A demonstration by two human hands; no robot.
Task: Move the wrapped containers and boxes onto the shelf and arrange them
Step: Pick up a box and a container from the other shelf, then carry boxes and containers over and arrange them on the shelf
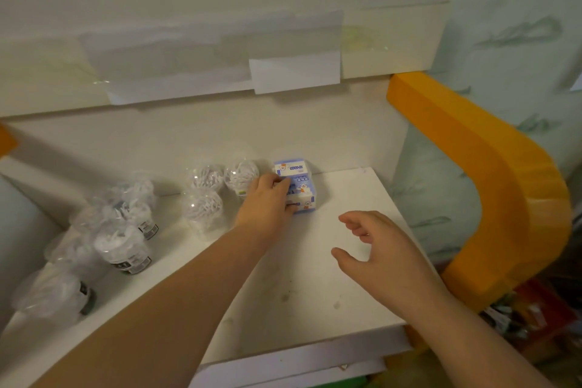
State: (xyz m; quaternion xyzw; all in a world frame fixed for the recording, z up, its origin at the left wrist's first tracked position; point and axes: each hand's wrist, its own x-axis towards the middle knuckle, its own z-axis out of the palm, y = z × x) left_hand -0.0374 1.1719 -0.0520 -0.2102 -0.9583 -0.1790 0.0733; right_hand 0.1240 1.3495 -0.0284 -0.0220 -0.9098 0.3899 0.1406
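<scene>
Blue-and-white boxes (297,187): stacked at the shelf (362,261) rear, gripped by the left hand (267,201), seemingly for alignment beside wrapped containers (220,192). Right hand (374,249): held loosely spread, nothing grasped, just above the shelf.

I see the white-and-blue boxes (297,187) with cartoon bear prints packed tight together at the far middle of the white shelf (315,277), against the back wall. Just left of them sit three round clear-wrapped containers (206,197) full of white sticks, two far and one nearer. Further left, toward the near left corner, a loose line of wrapped containers with dark labelled bases (126,249) lies tilted on the shelf.
</scene>
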